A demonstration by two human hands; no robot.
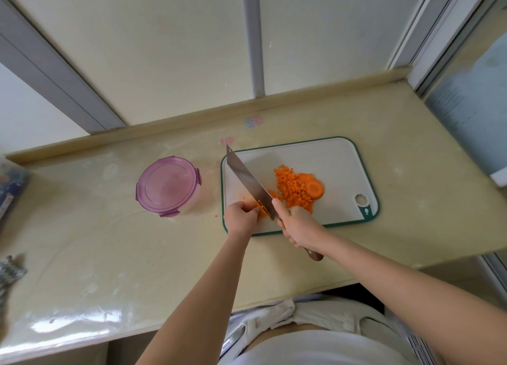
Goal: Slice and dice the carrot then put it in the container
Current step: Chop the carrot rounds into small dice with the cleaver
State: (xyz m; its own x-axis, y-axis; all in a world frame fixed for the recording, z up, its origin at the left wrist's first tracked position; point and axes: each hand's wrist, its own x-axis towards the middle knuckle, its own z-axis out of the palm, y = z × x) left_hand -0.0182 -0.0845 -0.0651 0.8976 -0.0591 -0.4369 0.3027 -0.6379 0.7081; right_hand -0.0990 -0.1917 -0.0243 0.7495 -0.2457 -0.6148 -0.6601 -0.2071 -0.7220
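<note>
A white cutting board [329, 161] with a green rim lies on the beige counter. On it sits a pile of diced carrot [292, 186] with a round carrot end [314, 188] at its right side. My left hand [241, 216] holds down a small bunch of carrot strips [262, 208] at the board's near left corner. My right hand [297, 223] grips the wooden handle of a cleaver [249, 181], whose blade rests against the strips beside my left fingers. A round container [167, 186] with a purple lid on it stands left of the board.
The counter [109, 255] ends in a raised back lip below a window wall. A patterned object [11, 186] and a cloth [9, 271] lie at the far left edge. A small carrot bit [216, 215] lies on the counter left of the board.
</note>
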